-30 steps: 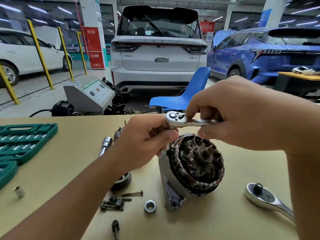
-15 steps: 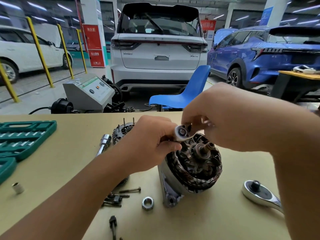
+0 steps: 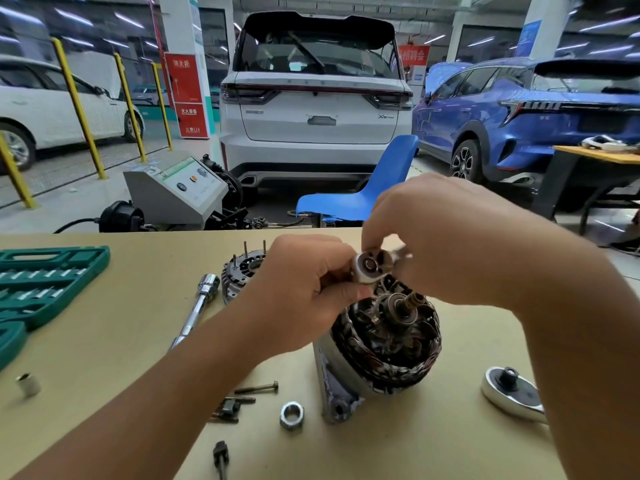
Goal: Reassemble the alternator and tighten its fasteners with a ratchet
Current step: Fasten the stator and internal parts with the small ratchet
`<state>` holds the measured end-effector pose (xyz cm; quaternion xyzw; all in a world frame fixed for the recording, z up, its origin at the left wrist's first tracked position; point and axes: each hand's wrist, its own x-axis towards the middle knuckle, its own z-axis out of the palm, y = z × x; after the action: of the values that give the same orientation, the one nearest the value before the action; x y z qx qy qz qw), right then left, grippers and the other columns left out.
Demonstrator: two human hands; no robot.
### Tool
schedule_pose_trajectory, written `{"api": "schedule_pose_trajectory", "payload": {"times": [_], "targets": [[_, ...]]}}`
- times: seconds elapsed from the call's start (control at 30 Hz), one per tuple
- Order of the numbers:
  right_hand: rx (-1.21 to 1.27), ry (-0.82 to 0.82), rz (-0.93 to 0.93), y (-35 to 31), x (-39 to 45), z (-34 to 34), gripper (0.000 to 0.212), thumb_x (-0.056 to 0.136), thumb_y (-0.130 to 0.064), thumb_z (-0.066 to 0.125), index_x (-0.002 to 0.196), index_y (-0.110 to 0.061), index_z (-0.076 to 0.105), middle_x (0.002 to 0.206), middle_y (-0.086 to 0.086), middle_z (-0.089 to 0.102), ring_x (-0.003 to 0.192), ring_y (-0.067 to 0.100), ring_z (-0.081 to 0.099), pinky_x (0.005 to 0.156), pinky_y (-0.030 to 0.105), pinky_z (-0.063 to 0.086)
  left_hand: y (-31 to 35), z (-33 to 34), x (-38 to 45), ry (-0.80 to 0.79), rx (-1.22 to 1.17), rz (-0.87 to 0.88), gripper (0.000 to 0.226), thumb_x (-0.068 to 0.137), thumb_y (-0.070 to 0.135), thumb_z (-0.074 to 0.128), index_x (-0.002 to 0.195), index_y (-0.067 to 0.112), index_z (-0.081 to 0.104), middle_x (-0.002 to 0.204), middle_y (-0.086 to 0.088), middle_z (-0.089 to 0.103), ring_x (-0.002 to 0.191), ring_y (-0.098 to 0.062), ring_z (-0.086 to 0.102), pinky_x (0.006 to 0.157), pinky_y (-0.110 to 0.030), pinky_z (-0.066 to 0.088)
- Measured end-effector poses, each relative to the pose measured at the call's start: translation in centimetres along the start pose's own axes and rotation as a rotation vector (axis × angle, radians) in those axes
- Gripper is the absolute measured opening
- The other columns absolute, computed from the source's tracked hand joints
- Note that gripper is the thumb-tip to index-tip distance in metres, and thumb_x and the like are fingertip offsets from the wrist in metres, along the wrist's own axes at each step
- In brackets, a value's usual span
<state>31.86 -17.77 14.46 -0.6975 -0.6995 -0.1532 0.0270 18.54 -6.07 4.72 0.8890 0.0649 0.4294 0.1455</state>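
Head view: left hand point(image 3: 304, 292) and right hand point(image 3: 446, 240) both grip small ratchet point(image 3: 372, 266) above alternator point(image 3: 384, 344)

white car point(image 3: 317, 109) tailgate badge reads "x" – other signs blurred.

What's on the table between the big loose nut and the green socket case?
In the head view, between the nut and the socket case: bolts, the left forearm, an extension bar and a small socket.

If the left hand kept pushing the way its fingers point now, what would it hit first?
The small ratchet head, which the left hand already pinches; beyond it are the right hand's fingers. Depth is hard to judge from this single view.
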Motion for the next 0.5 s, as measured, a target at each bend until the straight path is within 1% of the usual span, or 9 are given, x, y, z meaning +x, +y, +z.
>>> {"api": "schedule_pose_trajectory", "payload": {"times": [0.07, 0.1, 0.13, 0.2, 0.27, 0.3, 0.33, 0.43, 0.5], "targets": [[0.002, 0.090, -0.006, 0.0, 0.1, 0.1, 0.018, 0.081, -0.019, 0.066, 0.090, -0.033, 0.072, 0.088, -0.007, 0.065, 0.084, 0.024, 0.063, 0.073, 0.038, 0.056, -0.3, -0.1, -0.1, 0.014, -0.019, -0.021, 0.022, 0.082, 0.021, 0.078, 0.070, 0.007, 0.066, 0.062, 0.006, 0.056, 0.059, -0.015, 0.048, 0.055, -0.030, 0.040], [-0.024, 0.104, -0.010, 0.0, 0.2, 0.2, 0.008, 0.082, -0.023, 0.066, 0.085, -0.028, 0.071, 0.080, -0.005, 0.063, 0.076, 0.022, 0.062, 0.065, 0.035, 0.055, -0.4, -0.1, -0.2, 0.031, -0.035, -0.041, 0.019, 0.082, 0.020, 0.079, 0.070, 0.012, 0.066, 0.062, 0.010, 0.055, 0.058, -0.011, 0.048, 0.055, -0.026, 0.040], [-0.024, 0.094, -0.012, -0.1, 0.1, 0.3, 0.008, 0.082, -0.028, 0.066, 0.076, -0.023, 0.067, 0.071, -0.004, 0.058, 0.065, 0.020, 0.058, 0.054, 0.030, 0.048, -0.4, -0.1, -0.4, 0.049, -0.051, -0.062, 0.017, 0.082, 0.019, 0.079, 0.071, 0.016, 0.066, 0.063, 0.012, 0.056, 0.057, -0.010, 0.049, 0.055, -0.024, 0.040], [-0.050, -0.005, 0.017, -0.3, -0.4, 0.2, 0.028, 0.076, -0.037, 0.069, 0.061, -0.018, 0.055, 0.061, -0.001, 0.049, 0.052, 0.018, 0.050, 0.044, 0.025, 0.033, -0.5, 0.1, -0.6, 0.054, -0.097, -0.092, 0.009, 0.083, 0.016, 0.079, 0.079, 0.009, 0.076, 0.065, 0.007, 0.063, 0.058, -0.013, 0.054, 0.054, -0.028, 0.045], [-0.043, -0.048, 0.033, -0.4, -0.6, -0.1, 0.028, 0.070, -0.039, 0.072, 0.061, -0.018, 0.056, 0.060, -0.002, 0.052, 0.052, 0.018, 0.052, 0.044, 0.024, 0.032, -0.6, 0.1, -0.6, 0.014, -0.121, -0.087, 0.007, 0.084, 0.014, 0.079, 0.088, 0.009, 0.079, 0.069, 0.005, 0.067, 0.061, -0.014, 0.058, 0.057, -0.028, 0.048], [-0.041, -0.039, 0.040, -0.3, -0.6, -0.1, 0.018, 0.071, -0.034, 0.071, 0.065, -0.021, 0.061, 0.064, -0.004, 0.055, 0.056, 0.017, 0.054, 0.045, 0.024, 0.034, -0.7, -0.1, -0.5, -0.012, -0.121, -0.076, 0.009, 0.084, 0.016, 0.078, 0.088, 0.008, 0.079, 0.070, 0.006, 0.067, 0.062, -0.014, 0.058, 0.057, -0.028, 0.048], [-0.032, 0.002, 0.033, -0.3, -0.4, -0.1, 0.005, 0.074, -0.028, 0.070, 0.073, -0.025, 0.066, 0.069, -0.006, 0.058, 0.061, 0.017, 0.056, 0.049, 0.026, 0.039, -0.9, -0.3, -0.5, -0.041, -0.116, -0.064, 0.009, 0.084, 0.017, 0.077, 0.086, 0.008, 0.077, 0.070, 0.008, 0.065, 0.062, -0.013, 0.057, 0.057, -0.028, 0.047], [-0.066, 0.143, 0.026, -0.1, 0.0, 0.2, 0.006, 0.081, -0.026, 0.066, 0.085, -0.028, 0.071, 0.076, -0.007, 0.062, 0.072, 0.020, 0.059, 0.064, 0.032, 0.045, -1.2, -0.8, -0.6, -0.061, -0.132, -0.063, 0.011, 0.084, 0.019, 0.077, 0.078, 0.019, 0.068, 0.067, 0.015, 0.058, 0.060, -0.011, 0.052, 0.056, -0.026, 0.044], [-0.033, 0.103, 0.008, -0.4, 0.0, 0.1, 0.017, 0.081, -0.036, 0.067, 0.073, -0.022, 0.064, 0.067, -0.005, 0.055, 0.060, 0.017, 0.055, 0.052, 0.027, 0.038, -1.4, -0.6, -0.7, -0.021, -0.173, -0.097, 0.014, 0.085, 0.022, 0.077, 0.077, 0.013, 0.071, 0.066, 0.009, 0.061, 0.059, -0.017, 0.054, 0.054, -0.031, 0.045]]}}
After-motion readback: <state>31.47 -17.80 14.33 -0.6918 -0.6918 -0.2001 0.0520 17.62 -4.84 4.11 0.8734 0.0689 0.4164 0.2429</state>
